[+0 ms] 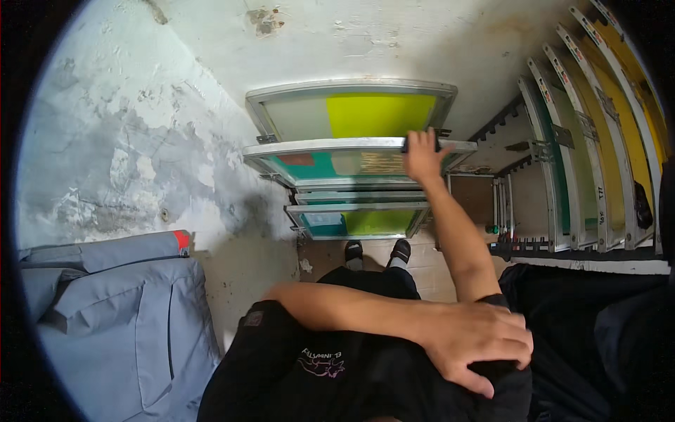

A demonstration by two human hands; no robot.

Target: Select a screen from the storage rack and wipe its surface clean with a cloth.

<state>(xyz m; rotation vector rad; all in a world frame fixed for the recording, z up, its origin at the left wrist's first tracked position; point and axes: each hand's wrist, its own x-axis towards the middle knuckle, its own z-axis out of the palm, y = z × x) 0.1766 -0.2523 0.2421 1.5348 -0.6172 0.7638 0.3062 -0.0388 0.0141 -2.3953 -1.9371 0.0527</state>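
My right hand (425,156) reaches forward, its fingers over the top edge of a metal-framed printing screen (316,146) with teal and tan areas on its mesh. A small dark piece shows beside the fingers; what it is I cannot tell. My left forearm crosses my body, and my left hand (478,341) is curled around the black sleeve (496,301) of my right arm, thumb apart from the fingers. Behind the held screen leans another screen (380,116) with a bright yellow-green panel. Nearer to me stands a lower screen (358,221) in blue and green.
On the right, several upright screens (608,141) stand in a dark rack (520,246). A grey jacket (126,316) hangs by the peeling wall (133,155) at left. Black cloth (583,330) is at lower right. My feet (401,250) are on a tiled floor (429,267).
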